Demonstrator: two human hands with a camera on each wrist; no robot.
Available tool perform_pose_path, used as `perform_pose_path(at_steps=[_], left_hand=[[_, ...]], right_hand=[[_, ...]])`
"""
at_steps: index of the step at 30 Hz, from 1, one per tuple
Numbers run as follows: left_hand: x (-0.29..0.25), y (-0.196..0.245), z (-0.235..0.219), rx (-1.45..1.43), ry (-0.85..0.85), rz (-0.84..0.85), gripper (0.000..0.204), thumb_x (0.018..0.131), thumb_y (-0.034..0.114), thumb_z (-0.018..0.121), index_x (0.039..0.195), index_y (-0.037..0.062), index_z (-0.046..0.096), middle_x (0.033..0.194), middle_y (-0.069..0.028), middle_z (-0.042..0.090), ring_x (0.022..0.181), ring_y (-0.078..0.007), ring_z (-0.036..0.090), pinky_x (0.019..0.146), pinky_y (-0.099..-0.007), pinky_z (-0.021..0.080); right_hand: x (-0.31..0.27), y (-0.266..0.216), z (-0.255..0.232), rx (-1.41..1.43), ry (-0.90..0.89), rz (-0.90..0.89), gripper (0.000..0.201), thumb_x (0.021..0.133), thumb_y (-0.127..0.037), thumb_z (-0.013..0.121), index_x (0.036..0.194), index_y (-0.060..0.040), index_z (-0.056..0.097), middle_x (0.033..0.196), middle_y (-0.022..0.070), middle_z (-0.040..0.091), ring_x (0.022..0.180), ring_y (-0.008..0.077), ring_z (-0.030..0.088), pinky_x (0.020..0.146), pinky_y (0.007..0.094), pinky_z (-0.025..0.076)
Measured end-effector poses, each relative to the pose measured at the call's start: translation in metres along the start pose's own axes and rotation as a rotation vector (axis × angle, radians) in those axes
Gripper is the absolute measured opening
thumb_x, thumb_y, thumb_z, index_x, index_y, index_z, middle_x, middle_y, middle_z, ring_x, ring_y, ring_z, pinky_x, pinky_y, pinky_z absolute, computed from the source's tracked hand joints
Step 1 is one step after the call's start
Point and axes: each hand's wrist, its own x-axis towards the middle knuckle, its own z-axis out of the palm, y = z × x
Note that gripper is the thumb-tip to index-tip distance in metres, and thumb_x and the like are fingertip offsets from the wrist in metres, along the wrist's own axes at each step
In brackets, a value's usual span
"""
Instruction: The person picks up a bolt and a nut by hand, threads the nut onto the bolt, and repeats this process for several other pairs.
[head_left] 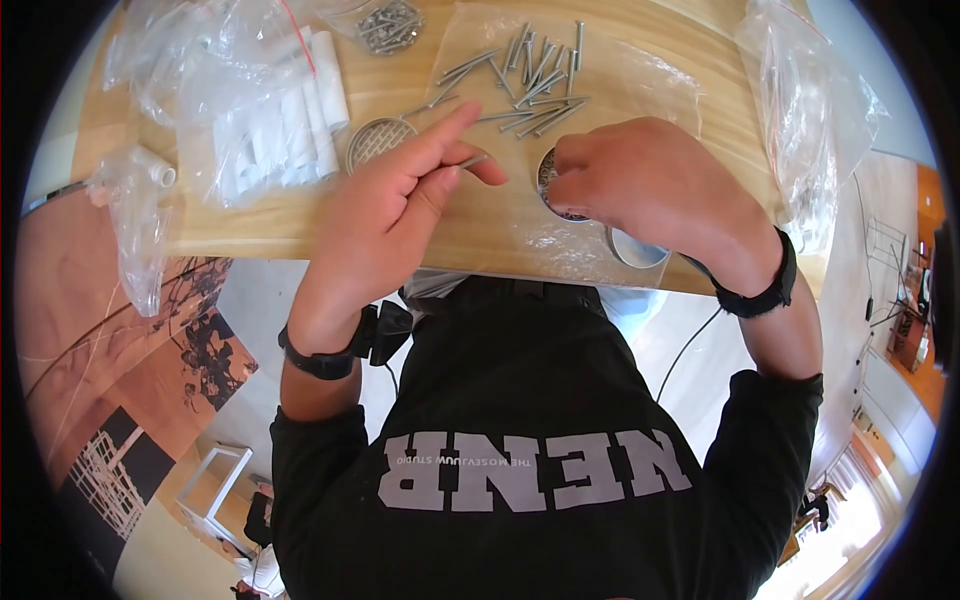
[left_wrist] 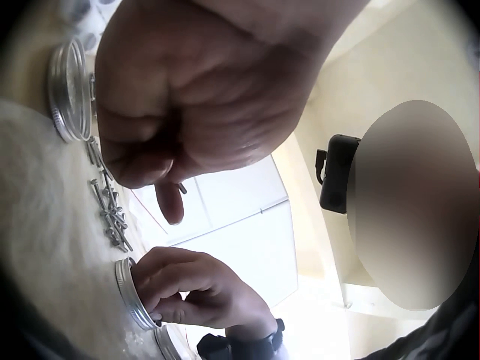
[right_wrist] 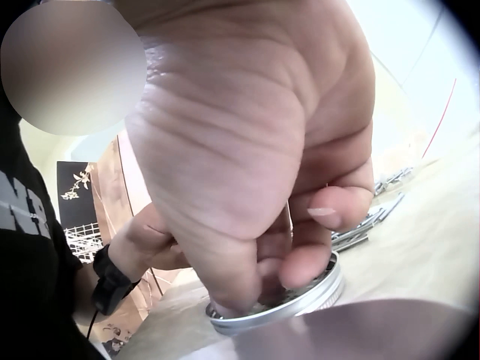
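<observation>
My left hand (head_left: 390,205) is raised over the table's near side, pinching a thin metal piece (head_left: 470,161) between thumb and fingers. In the left wrist view, the tip of that piece (left_wrist: 182,187) pokes out beside the thumb. The fingers and thumb of my right hand (head_left: 665,185) reach down into a round metal-rimmed tin (head_left: 545,180) with small dark pieces inside. From the right wrist view, the fingertips are partly hidden behind the tin's rim (right_wrist: 330,289), so whether they hold a piece is unclear. Loose long screws (head_left: 540,85) lie beyond both hands.
A round container with a grid pattern (head_left: 378,140) stands beside my left hand. Another round lid or tin (head_left: 637,250) lies near the table edge, below the right hand. Bagged white tubes (head_left: 300,125) are at the left, a bag of small hardware (head_left: 390,27) at the back, clear plastic (head_left: 805,120) at right.
</observation>
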Motion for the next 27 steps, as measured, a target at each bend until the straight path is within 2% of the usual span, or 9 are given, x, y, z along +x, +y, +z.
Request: perform_pose_path(at_steps=[2,4,5,7,8,14,20,22,27], left_hand=[[-0.001,-0.001,0.001,0.025,-0.032,0.029,0.049,0.098,0.001,0.046,0.146,0.0083,0.043,0.101,-0.0018,0.067,0.076,-0.0034,0.047,0.070,-0.0175,0.039],[-0.001,-0.004,0.004,0.047,-0.056,0.086,0.043,0.096,0.003,0.052,0.138,0.0086,0.052,0.096,-0.0018,0.072,0.073,-0.0105,0.054,0.072,-0.0230,0.047],[-0.001,-0.003,0.005,0.046,-0.055,0.085,0.043,0.096,0.003,0.052,0.138,0.0086,0.052,0.096,-0.0018,0.072,0.073,-0.0105,0.054,0.072,-0.0230,0.047],[-0.001,0.000,0.005,0.082,-0.110,0.030,0.043,0.096,0.000,0.051,0.138,0.0069,0.053,0.097,-0.0044,0.072,0.092,-0.0089,0.059,0.085,-0.0232,0.045],[-0.001,0.000,0.006,0.081,-0.112,0.030,0.043,0.096,0.000,0.051,0.138,0.0069,0.053,0.097,-0.0044,0.072,0.092,-0.0089,0.059,0.085,-0.0232,0.045],[0.002,-0.006,0.009,0.193,-0.183,0.062,0.042,0.093,0.000,0.054,0.134,0.0087,0.057,0.091,-0.0061,0.073,0.083,-0.0122,0.064,0.080,-0.0256,0.049],[0.003,-0.012,0.020,0.366,-0.269,0.201,0.042,0.095,0.002,0.050,0.134,0.0137,0.057,0.084,-0.0091,0.070,0.078,-0.0244,0.067,0.073,-0.0309,0.052],[0.004,-0.010,0.024,0.456,-0.292,0.209,0.047,0.092,0.001,0.050,0.136,0.0178,0.056,0.080,-0.0088,0.067,0.076,-0.0288,0.065,0.069,-0.0357,0.051],[0.008,-0.012,0.027,0.508,-0.312,0.272,0.056,0.084,-0.003,0.052,0.136,0.0188,0.055,0.077,-0.0088,0.063,0.073,-0.0298,0.063,0.067,-0.0397,0.050]], right_hand=[[-0.001,0.004,0.001,0.026,-0.028,0.006,0.009,0.072,-0.006,0.065,0.080,-0.0098,0.063,0.082,0.0045,0.059,0.077,0.0280,0.062,0.063,0.0381,0.049],[-0.002,0.005,0.000,0.051,-0.057,0.015,0.013,0.073,-0.006,0.068,0.084,-0.0105,0.063,0.085,0.0030,0.060,0.080,0.0274,0.063,0.065,0.0380,0.049],[-0.002,0.005,-0.001,0.064,-0.076,0.034,0.012,0.073,-0.007,0.069,0.083,-0.0103,0.063,0.084,0.0029,0.060,0.080,0.0275,0.063,0.065,0.0386,0.049],[-0.003,0.003,-0.004,0.078,-0.094,0.055,0.011,0.074,-0.008,0.070,0.082,-0.0102,0.063,0.084,0.0029,0.060,0.081,0.0277,0.062,0.066,0.0391,0.049],[-0.004,0.002,-0.005,0.044,-0.093,0.044,0.011,0.074,-0.008,0.070,0.082,-0.0101,0.063,0.084,0.0032,0.060,0.081,0.0277,0.062,0.066,0.0391,0.049],[-0.004,-0.002,-0.003,-0.036,-0.055,0.036,0.011,0.072,-0.007,0.069,0.081,-0.0090,0.062,0.082,0.0044,0.059,0.081,0.0277,0.062,0.067,0.0381,0.049],[-0.006,-0.002,0.001,-0.095,0.001,0.063,0.012,0.073,-0.010,0.068,0.084,-0.0093,0.063,0.082,0.0049,0.059,0.082,0.0274,0.062,0.068,0.0383,0.049],[-0.007,-0.002,0.001,-0.119,0.034,0.078,0.012,0.074,-0.011,0.068,0.085,-0.0097,0.064,0.082,0.0049,0.059,0.082,0.0275,0.062,0.068,0.0386,0.049],[-0.010,-0.004,-0.007,-0.049,0.002,0.116,0.015,0.074,-0.015,0.071,0.087,-0.0110,0.064,0.082,0.0043,0.059,0.083,0.0274,0.061,0.068,0.0390,0.049]])
